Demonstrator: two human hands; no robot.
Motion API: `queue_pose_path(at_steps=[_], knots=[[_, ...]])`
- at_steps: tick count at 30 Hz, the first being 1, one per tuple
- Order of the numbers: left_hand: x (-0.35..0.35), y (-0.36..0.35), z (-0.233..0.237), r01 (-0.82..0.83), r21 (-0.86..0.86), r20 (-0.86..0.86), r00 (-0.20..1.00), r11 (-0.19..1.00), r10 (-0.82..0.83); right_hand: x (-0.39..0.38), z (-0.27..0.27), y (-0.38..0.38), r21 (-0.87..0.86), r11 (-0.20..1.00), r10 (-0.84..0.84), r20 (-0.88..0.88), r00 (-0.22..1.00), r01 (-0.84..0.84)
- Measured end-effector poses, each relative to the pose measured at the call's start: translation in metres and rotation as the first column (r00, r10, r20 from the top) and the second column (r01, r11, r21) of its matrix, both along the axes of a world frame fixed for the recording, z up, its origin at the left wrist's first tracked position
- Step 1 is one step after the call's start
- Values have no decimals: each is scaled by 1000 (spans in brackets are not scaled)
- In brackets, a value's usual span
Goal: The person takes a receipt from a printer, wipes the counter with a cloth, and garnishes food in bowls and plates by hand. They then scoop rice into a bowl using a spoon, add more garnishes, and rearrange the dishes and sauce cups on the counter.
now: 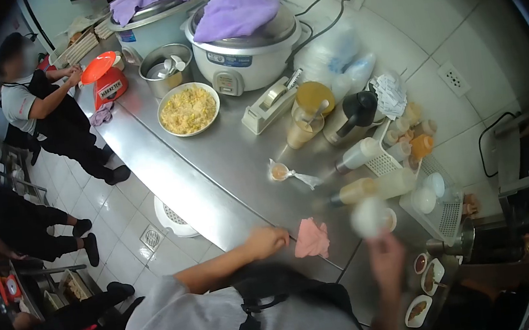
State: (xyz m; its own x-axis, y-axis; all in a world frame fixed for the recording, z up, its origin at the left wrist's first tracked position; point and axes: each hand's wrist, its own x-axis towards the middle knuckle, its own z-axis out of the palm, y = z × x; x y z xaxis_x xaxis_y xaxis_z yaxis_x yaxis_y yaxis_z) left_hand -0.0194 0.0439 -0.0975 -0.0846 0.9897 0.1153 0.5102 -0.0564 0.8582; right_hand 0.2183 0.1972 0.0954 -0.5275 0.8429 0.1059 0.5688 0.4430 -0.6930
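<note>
My left hand (267,241) is at the counter's front edge, its fingers curled in and nothing seen in them. Just right of it lies a pink cloth (311,238). Farther right, my right hand (387,256) is smeared by motion, its fingers closed on a blurred white round container (370,217). Behind that container a small pale cup (389,219) shows in part. Squeeze bottles (396,184) lie beyond it on the steel counter (232,168). A knotted clear bag (280,171) with something orange in it lies left of the bottles.
Rice cookers (245,56), a metal pot (165,69), a bowl of fried rice (188,110) and a tape dispenser (272,104) stand at the back left. Small dishes (418,311) are at the lower right. A person (52,101) stands by the red scale (110,85); others are at the left.
</note>
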Motion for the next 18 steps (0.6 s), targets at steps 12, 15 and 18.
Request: queue_pose_path(at_steps=[12,15,18], knots=[[-3,-4,-12,161,235,-51,987,959,-153,-264,-161,-55,342,619,720,111,685,-707],[-19,-18,-34,71,87,-86,994,994,-64,-276,-120,-57,425,640,656,132,743,-640],[-35,-18,5,8,57,-80,997,998,-3,-258,-138,-43,522,717,544,-3,839,-462]])
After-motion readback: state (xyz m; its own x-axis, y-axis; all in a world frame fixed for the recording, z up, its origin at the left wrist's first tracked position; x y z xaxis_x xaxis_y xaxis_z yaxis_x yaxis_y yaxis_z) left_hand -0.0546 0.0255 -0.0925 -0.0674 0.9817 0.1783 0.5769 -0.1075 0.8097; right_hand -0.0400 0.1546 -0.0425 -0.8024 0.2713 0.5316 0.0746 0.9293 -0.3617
